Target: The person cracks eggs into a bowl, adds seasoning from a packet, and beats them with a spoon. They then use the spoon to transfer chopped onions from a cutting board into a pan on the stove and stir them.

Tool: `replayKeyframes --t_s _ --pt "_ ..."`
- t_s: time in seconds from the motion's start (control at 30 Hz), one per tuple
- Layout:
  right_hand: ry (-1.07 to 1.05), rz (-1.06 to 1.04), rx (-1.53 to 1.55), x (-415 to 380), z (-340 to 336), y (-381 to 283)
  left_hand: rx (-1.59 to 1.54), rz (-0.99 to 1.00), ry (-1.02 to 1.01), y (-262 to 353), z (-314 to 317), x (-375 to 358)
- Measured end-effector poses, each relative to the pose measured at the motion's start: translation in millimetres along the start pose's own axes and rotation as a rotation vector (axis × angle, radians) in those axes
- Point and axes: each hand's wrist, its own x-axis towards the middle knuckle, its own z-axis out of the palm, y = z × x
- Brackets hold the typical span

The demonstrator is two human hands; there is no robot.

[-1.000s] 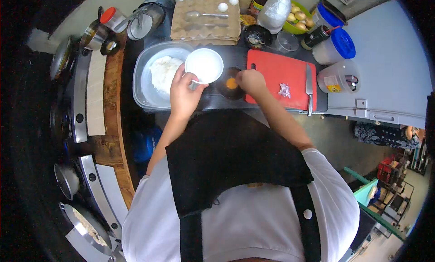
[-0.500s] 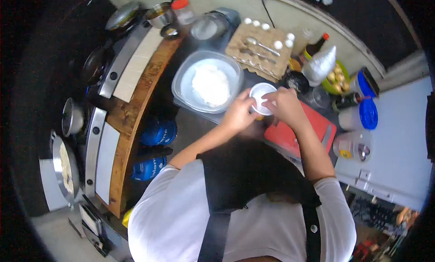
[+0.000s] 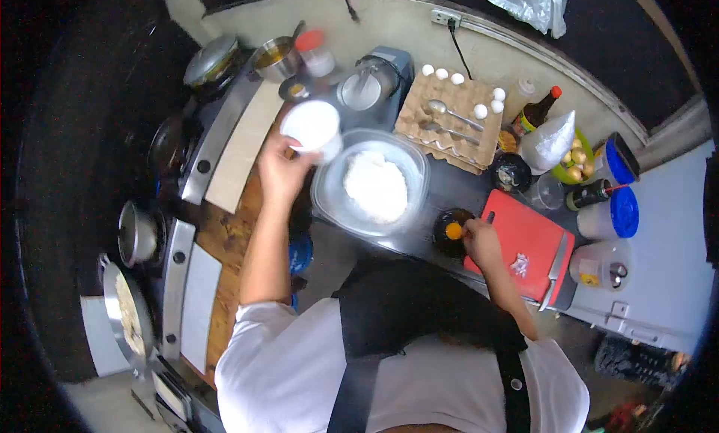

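White bowl (image 3: 311, 126) gripped by left hand (image 3: 281, 172) fingers, near plastic tub (image 3: 329, 199) of white powder (image 3: 374, 187); best kept level. Right hand (image 3: 484, 244) fingers at yolk (image 3: 454, 230) bowl's rim, grip unclear, beside red cutting board (image 3: 533, 237).

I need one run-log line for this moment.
left hand: holds round white bowl; right hand: at small dark bowl, orange yolk inside; white powder: in translucent tub

The rectangular cutting board (image 3: 528, 234) is red — the round lid (image 3: 624, 212) blue, the flat egg tray (image 3: 449, 118) brown, the bib apron (image 3: 427, 302) black, the short-sleeved shirt (image 3: 288, 358) white.
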Motion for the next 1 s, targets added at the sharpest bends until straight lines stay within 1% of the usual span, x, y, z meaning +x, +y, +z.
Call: replayKeyframes --t_s 0.03,0.07,0.1,0.13,0.17,0.2,0.23,0.27,0.3,0.37,0.4,0.43,0.47,0.5,0.57,0.6,0.63,0.67,0.7,0.73,0.77,0.83,0.87,0.9,0.97,1.0 --pt "0.097 -0.047 -0.080 -3 7 1 0.005 -0.151 0.014 -27 -4 35" --pt "0.192 -0.095 -0.166 -3 14 -2 0.204 0.001 0.062 13 -14 60" --pt "0.201 -0.073 -0.168 -1 14 -10 0.273 0.073 0.064 -30 -16 103" --pt "0.056 0.107 -0.196 3 11 -22 0.315 0.130 0.120 -56 -14 139" --pt "-0.090 0.287 -0.219 7 9 -29 0.319 0.131 0.121 -80 -9 176" --pt "-0.081 0.311 -0.223 9 12 -30 0.321 0.129 0.120 -104 -2 214" --pt "0.043 0.242 -0.288 8 17 -29 0.352 0.184 0.128 -136 7 253" --pt "0.162 0.184 -0.351 3 23 -33 0.399 0.141 0.135 -134 9 277" --pt "0.172 0.240 -0.353 2 23 -42 0.438 0.109 0.131 -127 20 299" --pt "0.149 0.439 -0.221 17 7 -59 0.405 0.060 0.071 -159 43 361" --pt "0.190 0.510 -0.257 19 12 -57 0.409 0.085 0.110 -163 55 377" --pt "0.220 0.522 -0.316 22 7 -64 0.374 -0.111 0.007 -137 62 380" --pt "0.245 0.532 -0.374 22 5 -71 0.419 0.127 0.126 -190 79 412" --pt "0.253 0.594 -0.379 22 3 -71 0.498 0.111 0.109 -191 87 419" --pt "0.163 0.631 -0.197 22 -2 -62 0.543 0.157 0.044 -211 106 441" --pt "0.170 0.671 -0.203 21 0 -54 0.557 0.182 0.018 -213 114 442" --pt "0.234 0.682 -0.225 22 5 -43 0.575 0.205 0.000 -217 120 444" --pt "0.296 0.686 -0.248 25 3 -36 0.570 0.208 0.056 -228 129 447" --pt "0.298 0.704 -0.252 29 -1 -28 0.568 0.208 0.118 -239 137 450" --pt "0.342 0.716 -0.214 36 -8 -21 0.556 0.158 0.050 -254 142 462" --pt "0.383 0.723 -0.173 47 -17 -19 0.552 0.159 0.041 -244 143 454" --pt "0.418 0.827 -0.099 75 -42 -18 0.585 0.164 0.018 -222 137 437" --pt "0.479 0.718 -0.115 87 -44 0 0.522 0.148 -0.016 -213 132 429" --pt "0.538 0.604 -0.128 101 -46 22 0.531 0.143 -0.013 -215 128 423" --pt "0.517 0.538 -0.227 138 -54 61 0.491 0.367 0.155 -224 119 411" --pt "0.449 0.574 -0.215 157 -59 74 0.506 0.361 0.165 -228 110 398"
